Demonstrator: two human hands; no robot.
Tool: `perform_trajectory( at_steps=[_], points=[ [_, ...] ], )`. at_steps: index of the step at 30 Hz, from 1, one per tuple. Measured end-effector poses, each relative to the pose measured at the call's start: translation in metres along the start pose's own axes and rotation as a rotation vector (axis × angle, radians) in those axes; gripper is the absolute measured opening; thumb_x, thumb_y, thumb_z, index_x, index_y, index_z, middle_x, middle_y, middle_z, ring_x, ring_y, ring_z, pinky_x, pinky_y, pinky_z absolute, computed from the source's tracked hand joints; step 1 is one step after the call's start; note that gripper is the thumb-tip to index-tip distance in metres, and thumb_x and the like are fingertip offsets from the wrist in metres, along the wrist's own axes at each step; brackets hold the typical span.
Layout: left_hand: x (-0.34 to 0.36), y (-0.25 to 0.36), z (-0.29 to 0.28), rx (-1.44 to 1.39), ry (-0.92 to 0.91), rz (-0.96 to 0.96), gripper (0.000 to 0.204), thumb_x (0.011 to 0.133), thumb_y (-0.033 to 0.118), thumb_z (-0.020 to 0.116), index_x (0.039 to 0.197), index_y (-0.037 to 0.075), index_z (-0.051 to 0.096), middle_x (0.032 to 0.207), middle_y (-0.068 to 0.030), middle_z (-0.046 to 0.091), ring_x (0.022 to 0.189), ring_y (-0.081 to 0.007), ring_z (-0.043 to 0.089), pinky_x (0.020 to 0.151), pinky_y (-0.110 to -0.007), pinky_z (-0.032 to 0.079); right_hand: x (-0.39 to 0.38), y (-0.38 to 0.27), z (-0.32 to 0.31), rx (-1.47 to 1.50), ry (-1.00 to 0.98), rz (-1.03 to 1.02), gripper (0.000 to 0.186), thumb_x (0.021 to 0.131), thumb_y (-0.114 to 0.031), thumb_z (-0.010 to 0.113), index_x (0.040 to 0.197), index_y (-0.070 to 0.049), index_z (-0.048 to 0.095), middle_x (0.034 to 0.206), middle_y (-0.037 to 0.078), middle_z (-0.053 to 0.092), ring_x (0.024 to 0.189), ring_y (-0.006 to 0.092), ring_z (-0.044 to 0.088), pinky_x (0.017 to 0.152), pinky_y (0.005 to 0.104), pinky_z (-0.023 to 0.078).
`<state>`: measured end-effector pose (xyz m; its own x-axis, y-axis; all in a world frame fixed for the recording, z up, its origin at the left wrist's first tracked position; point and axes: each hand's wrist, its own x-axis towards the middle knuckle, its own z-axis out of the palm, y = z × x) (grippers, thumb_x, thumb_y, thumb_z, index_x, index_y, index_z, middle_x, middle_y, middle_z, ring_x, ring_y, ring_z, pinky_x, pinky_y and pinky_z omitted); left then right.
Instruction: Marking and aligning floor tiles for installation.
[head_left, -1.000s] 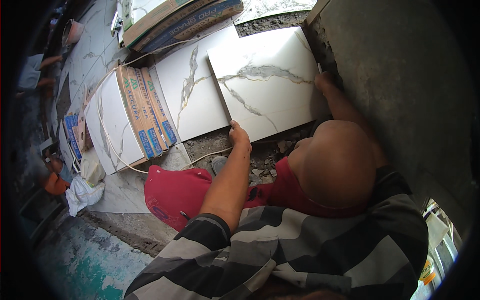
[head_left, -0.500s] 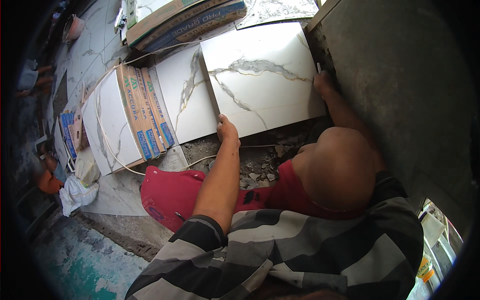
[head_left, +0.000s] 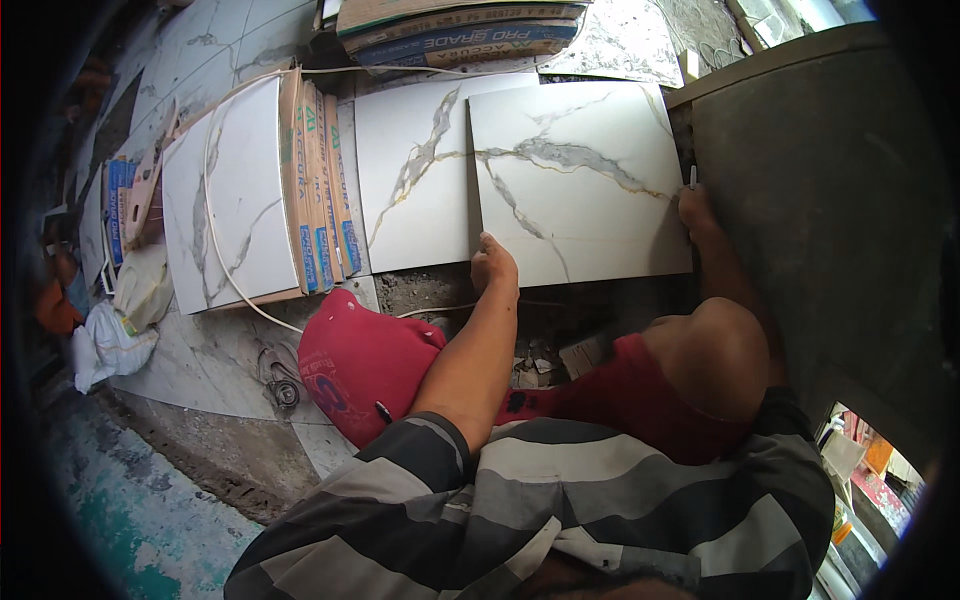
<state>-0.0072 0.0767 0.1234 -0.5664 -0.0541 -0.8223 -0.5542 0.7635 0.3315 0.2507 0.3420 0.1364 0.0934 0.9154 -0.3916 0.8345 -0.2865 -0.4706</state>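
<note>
A large white floor tile (head_left: 585,200) with grey and gold marble veins lies in front of me, held between both hands. My left hand (head_left: 493,263) is closed on its near left corner, thumb up along the edge. On the right edge, my right hand (head_left: 693,207) grips the tile, its fingers partly hidden; a short white stick-like thing (head_left: 692,178) pokes up from that hand. The held tile overlaps a second marbled tile (head_left: 410,190) to its left, whose far edge shows behind it. Under the near edge is rough ground with rubble (head_left: 535,365).
Left of the tiles stand cartons (head_left: 318,190) with another marbled tile (head_left: 235,200) against them and a pale cable (head_left: 213,225) across it. More stacked cartons (head_left: 460,40) lie at the back. A dark panel (head_left: 810,180) rises close on the right. White sacks (head_left: 115,340) sit far left.
My view has shifted, so the scene sits further right. The held tile has come slightly nearer me against the second tile, baring a strip of that tile's far edge. Both hands keep their grip.
</note>
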Motion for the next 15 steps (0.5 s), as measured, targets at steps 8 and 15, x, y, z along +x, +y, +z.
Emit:
perform_trajectory(
  at_steps=[8, 15],
  points=[
    [0.006, -0.005, -0.01, 0.047, 0.002, 0.012, 0.072, 0.093, 0.061, 0.034, 0.101, -0.001, 0.069, 0.102, -0.0245, 0.068, 0.098, -0.0414, 0.066, 0.085, -0.049, 0.052, -0.032, -0.056, -0.05, -0.047, -0.121, 0.041, 0.041, 0.091, -0.027, 0.052, 0.117, 0.003, 0.056, 0.105, 0.018, 0.062, 0.1, 0.0271, 0.057, 0.088, 0.0433, 0.043],
    [0.0, 0.002, -0.014, 0.038, -0.007, 0.029, 0.071, 0.093, 0.061, 0.034, 0.099, 0.0, 0.07, 0.098, -0.0244, 0.069, 0.096, -0.0421, 0.066, 0.083, -0.05, 0.052, -0.034, -0.057, -0.056, -0.025, -0.024, 0.038, 0.036, 0.088, -0.028, 0.056, 0.102, 0.004, 0.061, 0.087, 0.013, 0.061, 0.079, 0.022, 0.057, 0.072, 0.0412, 0.044]
  ],
)
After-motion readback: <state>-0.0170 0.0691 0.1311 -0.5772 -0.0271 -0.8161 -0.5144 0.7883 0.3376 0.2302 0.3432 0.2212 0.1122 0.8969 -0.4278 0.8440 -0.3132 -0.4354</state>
